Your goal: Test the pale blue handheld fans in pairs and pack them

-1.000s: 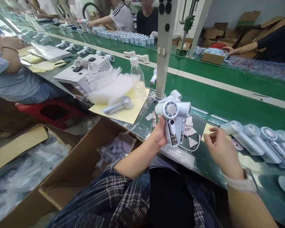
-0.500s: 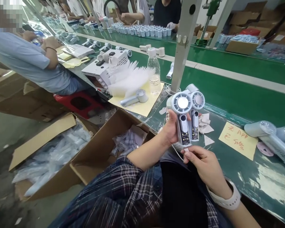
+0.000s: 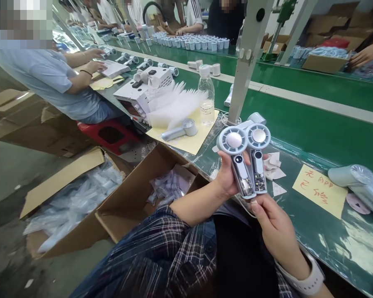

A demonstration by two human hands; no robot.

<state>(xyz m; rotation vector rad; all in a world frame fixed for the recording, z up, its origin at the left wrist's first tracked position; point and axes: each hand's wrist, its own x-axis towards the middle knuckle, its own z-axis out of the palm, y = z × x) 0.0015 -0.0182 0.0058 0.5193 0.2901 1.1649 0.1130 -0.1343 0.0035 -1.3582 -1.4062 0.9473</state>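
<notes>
Holding one blue fan and a second fan side by side in the left hand, in front of the metal post, with heads up, circuit boards bare along both handles and a white figure lit on one display. Pinching the end of a white cable between thumb and fingers of the right hand, right at the handles' bottom ends, likewise in front of the post; cannot make out the plug, hidden by the fingers. Seeing a third fan near the post's foot, partly covered; cannot tell if held or lying. Noting, right of the post, paper scraps and, further from it, a yellow note with red writing. Finding, left of the post, a water bottle on a yellow sheet, along with another fan.
</notes>
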